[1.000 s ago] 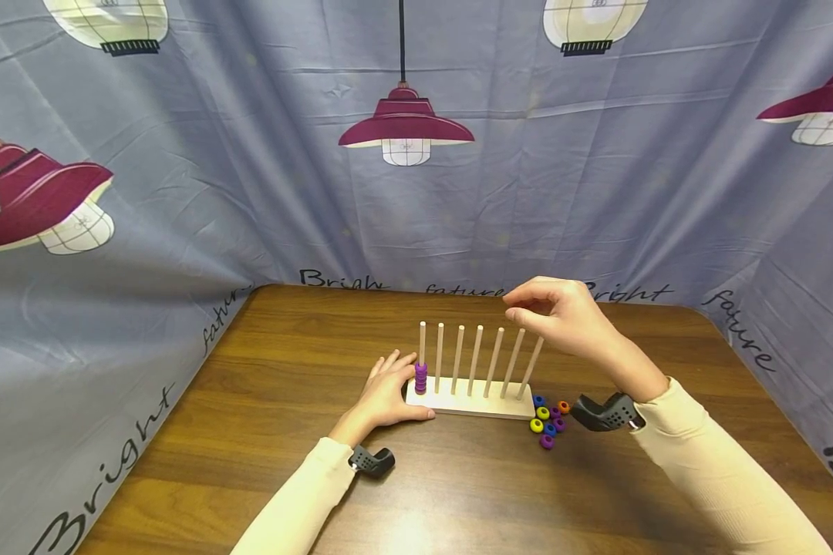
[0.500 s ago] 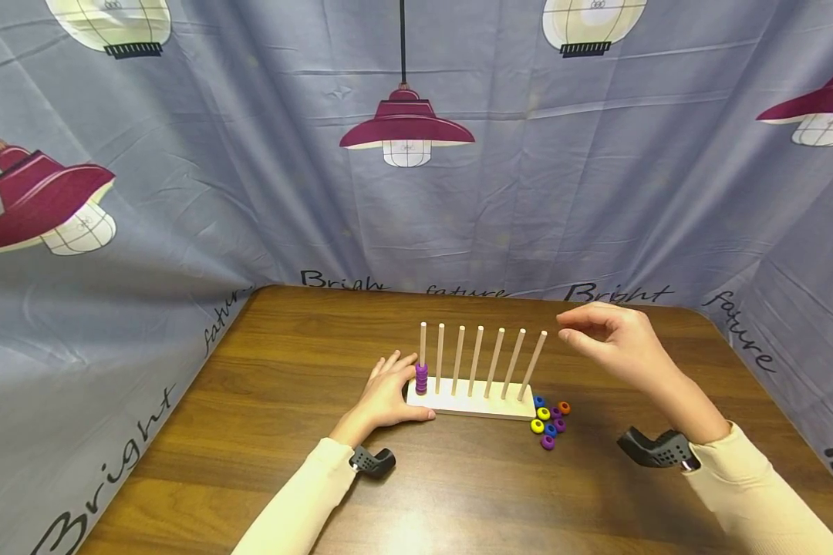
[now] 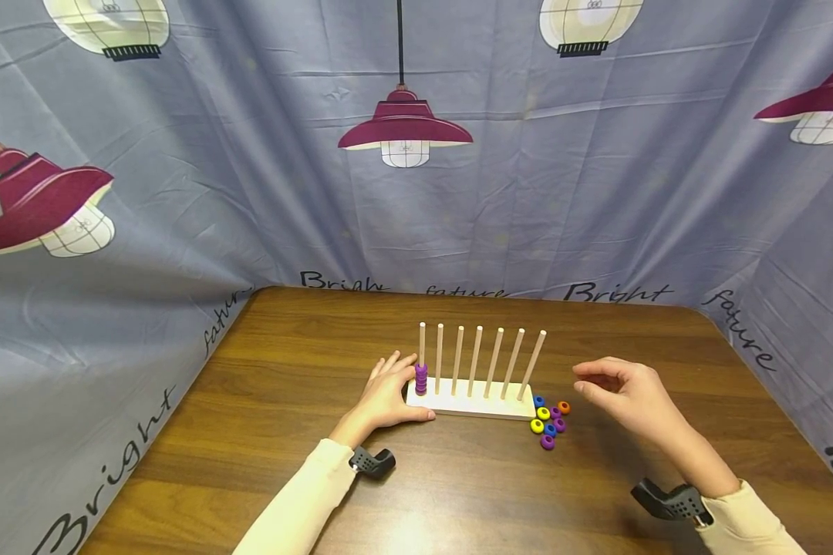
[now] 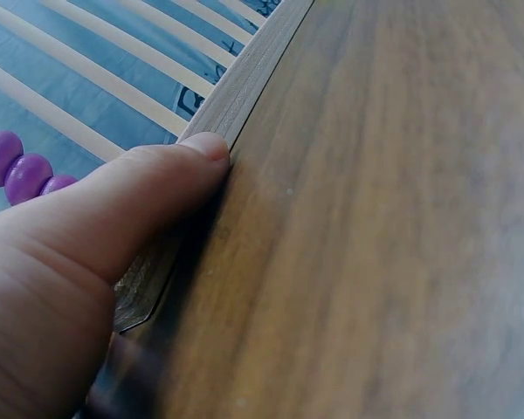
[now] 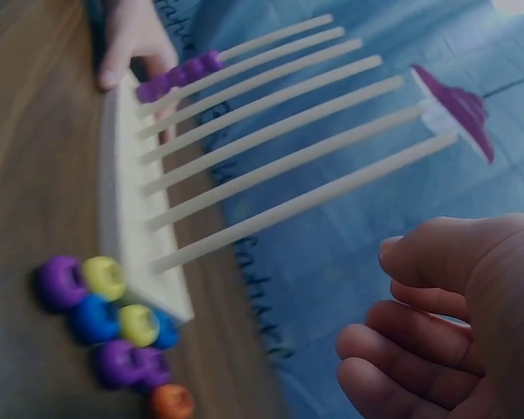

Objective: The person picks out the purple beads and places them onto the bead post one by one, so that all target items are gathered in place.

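Note:
A pale wooden peg rack (image 3: 470, 399) with a row of upright pegs stands on the table. Purple beads (image 3: 421, 379) are stacked on its leftmost peg. My left hand (image 3: 383, 397) holds the left end of the base, thumb along the front edge and fingers behind; the left wrist view shows the thumb (image 4: 170, 170) against the base's side. My right hand (image 3: 628, 389) hovers right of the rack, fingers loosely bent with nothing between them. Between it and the rack lie loose beads: yellow (image 3: 537, 425), blue (image 3: 550, 430), purple (image 3: 548, 442) and orange (image 3: 564, 407).
The brown wooden table (image 3: 250, 462) reaches back to a grey-blue curtain (image 3: 284, 193) printed with lamps and lettering, which also hangs along both sides. A black wrist camera (image 3: 372, 462) sits on the left wrist, another camera (image 3: 669, 501) on the right.
My right hand has moved right, away from above the rack's right pegs, and then lower toward the table. The left hand, the rack and the beads stay where they were.

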{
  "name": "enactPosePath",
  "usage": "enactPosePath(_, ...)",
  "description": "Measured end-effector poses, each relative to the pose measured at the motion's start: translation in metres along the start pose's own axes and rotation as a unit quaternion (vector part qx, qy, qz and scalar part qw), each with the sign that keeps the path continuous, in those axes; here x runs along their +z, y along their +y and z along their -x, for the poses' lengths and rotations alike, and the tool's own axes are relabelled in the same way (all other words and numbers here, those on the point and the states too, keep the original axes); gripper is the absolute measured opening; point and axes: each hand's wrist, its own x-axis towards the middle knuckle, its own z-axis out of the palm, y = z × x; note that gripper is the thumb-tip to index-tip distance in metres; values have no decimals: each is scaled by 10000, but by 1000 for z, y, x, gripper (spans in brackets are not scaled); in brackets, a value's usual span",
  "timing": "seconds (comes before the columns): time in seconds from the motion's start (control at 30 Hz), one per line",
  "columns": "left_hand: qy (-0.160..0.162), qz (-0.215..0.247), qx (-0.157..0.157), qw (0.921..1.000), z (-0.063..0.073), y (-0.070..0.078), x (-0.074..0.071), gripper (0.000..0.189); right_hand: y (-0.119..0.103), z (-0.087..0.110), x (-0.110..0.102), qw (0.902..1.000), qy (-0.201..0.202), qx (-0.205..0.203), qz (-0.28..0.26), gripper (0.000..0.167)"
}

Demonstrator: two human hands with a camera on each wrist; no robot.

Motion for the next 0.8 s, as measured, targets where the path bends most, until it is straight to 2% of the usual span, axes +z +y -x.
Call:
enactPosePath(0.23, 78, -19, 95, 9999, -1, 0, -2, 74, 16, 19, 16, 9993, -236, 289, 35, 17)
enactPosePath(0.53, 42, -6, 53, 10000, -1, -1, -1, 76, 33, 35, 36, 9987, -370, 318, 133, 17)
enactPosePath(0.8, -43, -20, 0, 10000, -1, 0, -1, 76, 41, 41, 44, 9988, -331, 338, 107, 19)
